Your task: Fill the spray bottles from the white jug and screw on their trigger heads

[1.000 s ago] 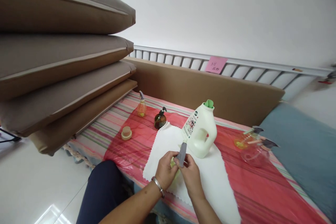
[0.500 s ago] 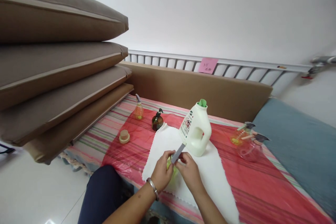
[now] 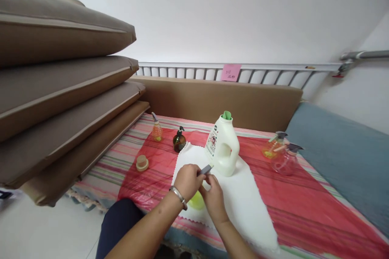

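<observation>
A small yellow-green spray bottle (image 3: 197, 201) with a grey spray head (image 3: 206, 169) is between my hands, over a white cloth. My left hand (image 3: 187, 182), a silver bangle at its wrist, is closed round the grey head from above. Lower down, my right hand (image 3: 215, 200) has its fingers closed at the bottle's neck, which is mostly hidden. Just beyond my hands a large pale green jug (image 3: 226, 166) stands upright on the white cloth (image 3: 240, 206), its mouth uncapped and a green piece showing there.
To the left are an orange spray bottle (image 3: 157, 131), a dark pump bottle (image 3: 179, 142) and a beige cap (image 3: 142, 163). An orange bottle (image 3: 270, 150) and a pink spray bottle (image 3: 284, 165) stand at the right on red plastic sheeting (image 3: 291, 206). Stacked cushions (image 3: 69, 77) rise at the left.
My left hand has shifted from the bottle's side up over the grey spray head, which now tilts lower. The view has turned slightly to the right.
</observation>
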`<state>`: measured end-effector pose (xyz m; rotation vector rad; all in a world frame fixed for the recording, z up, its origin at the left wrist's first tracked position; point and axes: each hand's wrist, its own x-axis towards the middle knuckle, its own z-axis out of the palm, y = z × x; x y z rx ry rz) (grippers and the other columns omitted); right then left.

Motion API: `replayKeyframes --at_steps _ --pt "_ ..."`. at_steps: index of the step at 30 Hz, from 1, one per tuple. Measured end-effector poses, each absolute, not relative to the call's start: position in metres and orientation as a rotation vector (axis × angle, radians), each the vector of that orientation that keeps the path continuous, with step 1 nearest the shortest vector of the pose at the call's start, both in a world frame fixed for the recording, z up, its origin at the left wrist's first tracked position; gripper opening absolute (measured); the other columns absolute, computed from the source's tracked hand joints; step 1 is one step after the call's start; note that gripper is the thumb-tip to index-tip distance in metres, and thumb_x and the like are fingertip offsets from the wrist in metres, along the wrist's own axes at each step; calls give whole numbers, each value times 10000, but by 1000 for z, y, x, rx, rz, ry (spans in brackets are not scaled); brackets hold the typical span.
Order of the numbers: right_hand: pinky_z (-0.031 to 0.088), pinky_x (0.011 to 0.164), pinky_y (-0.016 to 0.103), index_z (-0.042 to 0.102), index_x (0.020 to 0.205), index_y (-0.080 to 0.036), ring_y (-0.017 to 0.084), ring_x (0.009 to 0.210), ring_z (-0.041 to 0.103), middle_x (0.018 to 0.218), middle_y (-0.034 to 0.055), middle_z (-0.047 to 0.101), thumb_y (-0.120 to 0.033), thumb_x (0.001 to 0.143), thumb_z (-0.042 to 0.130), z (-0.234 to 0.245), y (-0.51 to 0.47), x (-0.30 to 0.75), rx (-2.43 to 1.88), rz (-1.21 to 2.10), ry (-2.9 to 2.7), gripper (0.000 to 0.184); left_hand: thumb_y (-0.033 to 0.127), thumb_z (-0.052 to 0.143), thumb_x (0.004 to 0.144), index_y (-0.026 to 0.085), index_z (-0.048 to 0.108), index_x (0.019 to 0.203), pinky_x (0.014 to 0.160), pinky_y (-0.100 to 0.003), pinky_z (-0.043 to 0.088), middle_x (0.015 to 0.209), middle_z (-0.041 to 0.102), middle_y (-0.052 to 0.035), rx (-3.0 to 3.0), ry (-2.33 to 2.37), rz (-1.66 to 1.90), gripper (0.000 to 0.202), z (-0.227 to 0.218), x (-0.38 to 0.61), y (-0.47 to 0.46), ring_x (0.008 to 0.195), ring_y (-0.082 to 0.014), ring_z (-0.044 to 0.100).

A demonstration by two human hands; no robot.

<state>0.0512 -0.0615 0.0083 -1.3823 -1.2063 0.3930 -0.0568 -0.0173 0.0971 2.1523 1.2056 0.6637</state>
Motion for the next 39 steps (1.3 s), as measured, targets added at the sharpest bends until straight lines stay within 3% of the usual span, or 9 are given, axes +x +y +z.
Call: replayKeyframes --at_steps 7,14,19,23,28,30,34,39 --pt "477 803 379 593 950 -191 261 904 596 919 65 664 -440 781 580 0 -64 41 -1299 514 -1143 301 217 547 705 148 684 662 547 -250 344 603 652 -45 2169 1204 592 159 97 -59 -16 604 -168 569" --pt "460 830 437 585 951 -170 309 928 599 959 106 669 -448 709 649 -12 -57 40 -1330 545 -1031 374 201 527 694 140 680 671 575 -238 371 627 656 -45 2154 1139 578 167 97 -58 -13 625 -158 567" --pt "424 926 429 569 1079 -185 292 1063 553 1102 103 640 -471 756 596 -15 -61 41 -1288 578 -1053 432 211 525 676 139 672 644 544 -235 350 578 622 -27 2124 1122 548 167 100 -60 -10 583 -147 537" --pt "420 905 450 592 968 -184 301 984 577 987 96 662 -467 751 619 -14 -60 39 -1336 557 -1016 358 192 515 663 131 663 620 544 -239 335 559 597 -17 2113 1129 553 166 102 -61 -6 570 -139 510" --pt "437 890 439 576 1078 -172 300 1012 568 1064 116 646 -482 767 583 -15 -59 36 -1337 535 -1026 439 196 539 655 130 661 603 514 -235 311 518 553 6 2109 1133 544 148 101 -62 -6 546 -129 492" --pt "447 875 437 600 1037 -175 303 984 582 1028 112 660 -479 754 590 -15 -57 36 -1336 525 -1041 417 199 547 658 135 662 594 516 -236 312 515 546 10 2119 1135 545 147 100 -62 -6 547 -127 489" --pt "466 806 424 603 940 -184 300 892 603 927 96 670 -437 723 635 -11 -55 34 -1368 479 -1033 335 197 562 661 141 672 601 581 -248 351 598 592 -15 2149 1164 573 138 99 -61 -7 630 -147 522" --pt "464 815 412 572 1011 -174 293 933 591 983 114 654 -464 768 560 -9 -58 29 -1351 442 -1061 379 203 574 671 145 683 631 618 -249 376 661 618 -33 2169 1172 586 130 99 -61 -7 676 -159 547"
